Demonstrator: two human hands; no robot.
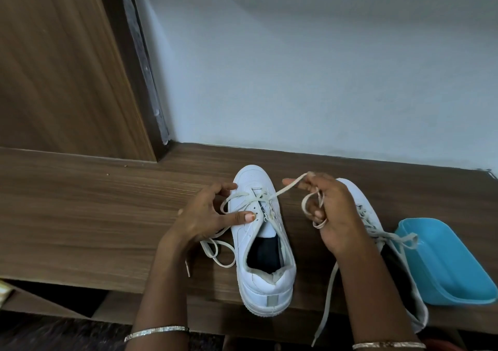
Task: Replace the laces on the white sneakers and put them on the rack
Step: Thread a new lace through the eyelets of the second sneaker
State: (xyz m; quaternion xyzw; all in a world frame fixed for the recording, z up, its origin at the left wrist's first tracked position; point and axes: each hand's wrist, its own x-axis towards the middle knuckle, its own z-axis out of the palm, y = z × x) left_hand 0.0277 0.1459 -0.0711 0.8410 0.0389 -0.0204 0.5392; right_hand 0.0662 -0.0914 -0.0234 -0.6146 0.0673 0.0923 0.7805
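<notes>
Lace stretches from the sneaker into fingers of the right hand.

Looks like smooth, matt white leather on the sneaker; flat woven cloth in the lace. Matt brown wood grain across the shelf and door. Glossy blue plastic for the tray. Matt painted wall. Shiny metal bangles.
</notes>
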